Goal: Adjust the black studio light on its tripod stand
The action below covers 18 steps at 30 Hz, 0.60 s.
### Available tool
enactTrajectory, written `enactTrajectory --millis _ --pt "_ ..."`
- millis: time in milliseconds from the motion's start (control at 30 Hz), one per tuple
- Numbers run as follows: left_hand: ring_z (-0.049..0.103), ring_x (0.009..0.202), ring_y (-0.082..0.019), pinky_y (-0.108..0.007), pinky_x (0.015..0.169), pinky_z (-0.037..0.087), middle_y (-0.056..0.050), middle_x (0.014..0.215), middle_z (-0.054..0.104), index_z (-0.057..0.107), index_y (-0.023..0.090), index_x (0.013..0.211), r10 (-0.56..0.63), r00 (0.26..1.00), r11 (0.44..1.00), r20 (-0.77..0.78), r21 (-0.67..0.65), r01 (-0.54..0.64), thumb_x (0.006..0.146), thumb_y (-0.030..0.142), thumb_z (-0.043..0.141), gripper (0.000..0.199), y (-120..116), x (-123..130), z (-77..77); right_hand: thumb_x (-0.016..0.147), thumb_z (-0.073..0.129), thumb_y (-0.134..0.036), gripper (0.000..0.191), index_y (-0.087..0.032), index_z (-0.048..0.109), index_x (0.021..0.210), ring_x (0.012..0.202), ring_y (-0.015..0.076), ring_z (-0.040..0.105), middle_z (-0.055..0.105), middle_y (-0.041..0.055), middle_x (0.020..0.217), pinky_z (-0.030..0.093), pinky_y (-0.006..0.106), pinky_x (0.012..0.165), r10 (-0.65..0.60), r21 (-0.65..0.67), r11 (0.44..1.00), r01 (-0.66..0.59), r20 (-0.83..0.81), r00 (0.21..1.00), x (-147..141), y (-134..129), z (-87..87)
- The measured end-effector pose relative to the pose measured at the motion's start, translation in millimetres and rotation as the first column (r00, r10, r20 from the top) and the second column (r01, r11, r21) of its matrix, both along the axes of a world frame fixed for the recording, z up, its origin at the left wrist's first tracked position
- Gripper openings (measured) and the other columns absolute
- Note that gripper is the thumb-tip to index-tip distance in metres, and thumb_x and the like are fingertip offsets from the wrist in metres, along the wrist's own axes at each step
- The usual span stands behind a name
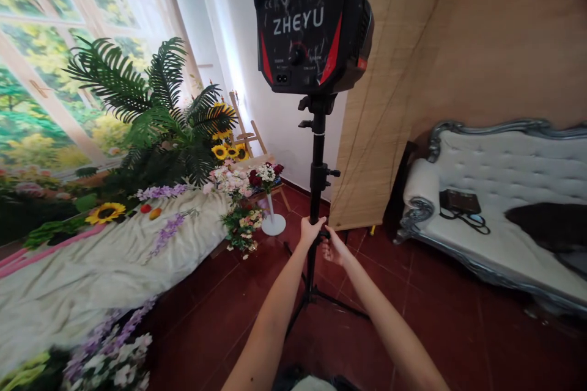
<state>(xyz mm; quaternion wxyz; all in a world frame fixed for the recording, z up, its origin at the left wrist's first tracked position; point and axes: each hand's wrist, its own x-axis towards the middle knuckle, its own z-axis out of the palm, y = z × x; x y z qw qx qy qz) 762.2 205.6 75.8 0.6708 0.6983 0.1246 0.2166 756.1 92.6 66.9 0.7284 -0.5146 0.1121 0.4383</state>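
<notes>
A black light stand (316,189) rises upright in front of me on spread tripod legs. On its top sits a black studio light (302,24) lettered ZHEYU, with red side stripes and a round knob. My left hand (310,233) is wrapped around the stand's pole at about mid-height. Close beside it, my right hand (335,249) has its fingers curled at a small locking knob (324,233) on the pole's right side. Another locking knob (334,173) sticks out from the collar higher up.
To the left lies a cloth-draped platform (197,256) with artificial flowers and a palm plant (156,98). A bamboo blind (371,104) hangs behind the stand. On the right, a white tufted sofa (513,165) holds a dark bag (460,201). The floor (206,324) is red tile.
</notes>
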Motion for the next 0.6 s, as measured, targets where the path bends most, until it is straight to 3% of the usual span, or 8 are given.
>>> enactTrajectory --millis 100,367,600 --pt "0.043 0.042 -0.008 -0.021 0.044 0.035 0.001 0.045 0.049 0.056 0.013 0.055 -0.007 1.0 1.0 0.002 0.026 0.007 0.061 0.044 0.067 0.034 3 0 -1.6 0.075 0.046 -0.062 0.047 -0.021 0.031 0.055 0.032 0.0055 0.031 0.033 -0.0085 0.038 0.026 0.016 0.033 0.008 0.134 0.991 0.002 -0.076 0.997 3 -1 0.9" --pt "0.047 0.044 -0.009 -0.021 0.047 0.037 0.0 0.046 0.05 0.056 0.014 0.055 -0.025 0.999 0.999 0.026 0.038 0.024 0.062 0.038 0.065 0.028 5 1 -5.0 0.079 0.047 -0.053 0.044 -0.022 0.027 0.055 0.031 0.0051 0.021 0.025 -0.0111 0.037 0.018 0.016 0.033 0.107 0.197 0.978 -0.073 -0.167 0.98 12 -11 8.2" --pt "0.049 0.049 -0.01 -0.021 0.05 0.039 0.0 0.052 0.053 0.056 0.014 0.056 0.124 0.992 0.991 0.003 0.045 -0.124 0.061 0.031 0.063 0.02 -2 8 -8.4 0.081 0.044 -0.048 0.043 -0.022 0.023 0.054 0.033 0.0048 0.023 0.025 -0.0104 0.039 0.019 0.015 0.034 0.192 0.26 0.956 -0.133 -0.217 0.957 21 -13 8.2"
